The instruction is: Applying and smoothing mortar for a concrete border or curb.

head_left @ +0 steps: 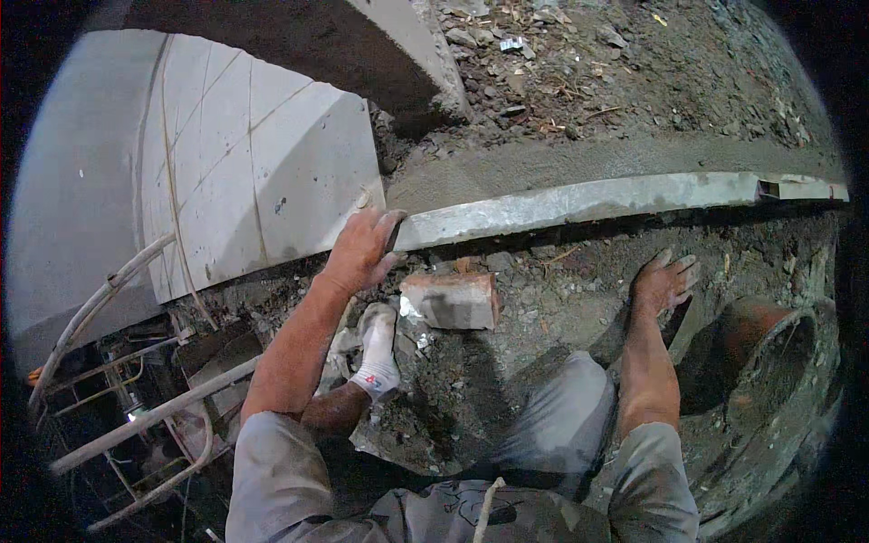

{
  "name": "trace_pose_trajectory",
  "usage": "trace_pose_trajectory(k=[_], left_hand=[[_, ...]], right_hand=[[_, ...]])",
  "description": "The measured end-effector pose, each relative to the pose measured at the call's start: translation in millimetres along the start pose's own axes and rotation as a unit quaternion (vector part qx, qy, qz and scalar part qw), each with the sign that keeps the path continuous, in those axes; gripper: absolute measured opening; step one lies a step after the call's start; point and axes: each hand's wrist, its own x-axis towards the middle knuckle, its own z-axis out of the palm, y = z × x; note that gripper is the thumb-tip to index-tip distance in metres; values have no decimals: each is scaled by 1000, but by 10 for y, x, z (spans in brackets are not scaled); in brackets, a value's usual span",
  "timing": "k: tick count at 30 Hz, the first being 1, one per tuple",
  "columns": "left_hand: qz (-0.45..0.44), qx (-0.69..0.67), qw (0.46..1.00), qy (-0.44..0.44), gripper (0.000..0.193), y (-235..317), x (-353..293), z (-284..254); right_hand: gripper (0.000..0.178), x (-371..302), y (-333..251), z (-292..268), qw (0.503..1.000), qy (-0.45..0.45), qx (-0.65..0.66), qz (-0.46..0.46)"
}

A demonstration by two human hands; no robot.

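Note:
A long, pale, narrow board (579, 204) lies along a strip of grey mortar (561, 170), slightly bowed in this wide view. My left hand (360, 246) is at the board's left end, with its fingers above and thumb below, closed about that end. Beside the hand lies the corner of a large pale slab (299, 181). My right hand (665, 282) is lower than the board and apart from it, over the dirt with fingers spread and nothing in them. Between my hands a mortar-smeared red brick (451, 300) lies on the ground.
A concrete beam (380, 54) juts in at the top. Rubble and soil (625, 81) spread behind the mortar. At right, a round clay-coloured pipe (769, 335) opens from the ground. Metal railings (163, 412) and a drop are at lower left. My sock-covered foot (378, 348) stands near the brick.

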Motion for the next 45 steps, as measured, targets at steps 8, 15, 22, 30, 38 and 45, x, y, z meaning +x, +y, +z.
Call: trace_pose_trajectory(k=[8,15,22,30,38,45], left_hand=[[-58,-17,998,-13,70,96,7,-109],[-323,-232,900,180,54,-362,-729,402],[-315,-334,867,194,46,202,-314,362],[-378,-219,891,124,60,-407,-525,720],[-316,-350,873,127,49,69,-66,542],[-359,-366,843,162,44,192,-58,508]], right_hand=[[62,52,60,62,1000,-18,-14,14],[63,-99,-38,47,1000,-2,3,-4],[56,42,208,297,998,62,-10,-24],[65,-60,-287,-375,995,-84,36,-32],[68,44,99,-217,992,-41,111,52],[67,32,82,-232,990,-65,113,54]])
